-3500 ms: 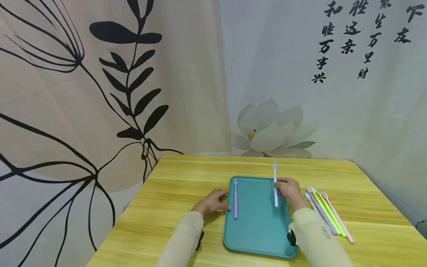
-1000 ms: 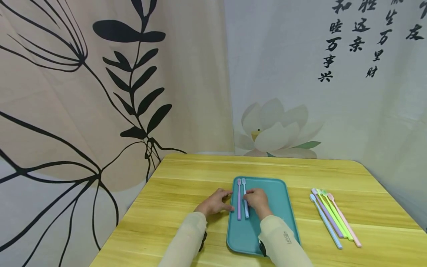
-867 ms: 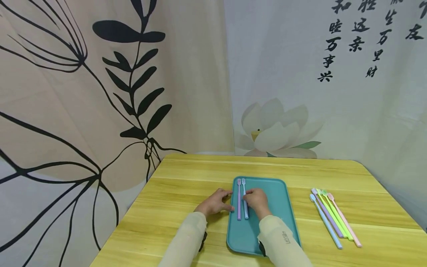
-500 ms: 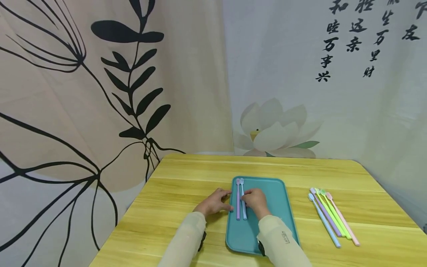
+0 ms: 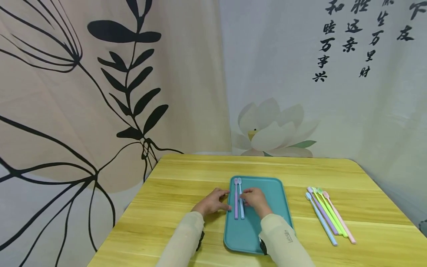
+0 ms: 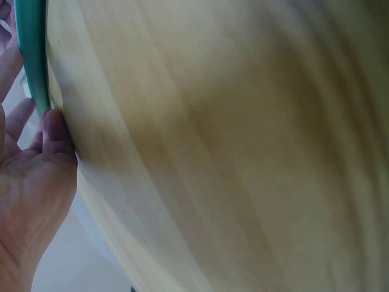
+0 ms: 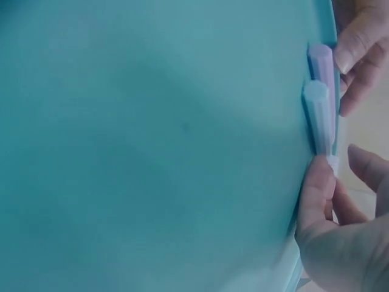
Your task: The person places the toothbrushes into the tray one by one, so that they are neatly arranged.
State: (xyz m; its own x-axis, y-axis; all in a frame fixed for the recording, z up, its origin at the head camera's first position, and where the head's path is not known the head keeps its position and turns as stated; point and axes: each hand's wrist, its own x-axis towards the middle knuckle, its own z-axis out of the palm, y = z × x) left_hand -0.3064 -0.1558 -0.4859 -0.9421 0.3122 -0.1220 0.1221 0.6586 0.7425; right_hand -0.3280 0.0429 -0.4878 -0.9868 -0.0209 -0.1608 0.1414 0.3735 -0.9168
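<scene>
A lilac toothbrush [image 5: 236, 200] lies along the left side of the teal tray [image 5: 263, 237]. Close beside it, on the right, lies a pale blue toothbrush [image 5: 241, 211], roughly parallel, both heads pointing away. My right hand [image 5: 255, 199] is over the blue brush; in the right wrist view its fingertips touch the brush [image 7: 318, 118] near the neck, while another digit stands apart from it. That neck is partly hidden by my right fingers [image 7: 315, 188]. My left hand [image 5: 211, 203] rests against the tray's left rim, thumb and fingers spread; in the left wrist view fingertips touch the teal rim [image 6: 33, 55].
Right of the tray several toothbrushes lie bunched on the wooden table [image 5: 186, 174]: a blue toothbrush [image 5: 321, 218], a purple one, green ones and a pink toothbrush [image 5: 340, 218]. A printed curtain [image 5: 200, 92] hangs behind the table.
My right hand has carried the blue toothbrush leftward onto the tray and slid it closer to the lilac one. Its fingers now look slightly more parted. The left hand stays at the rim.
</scene>
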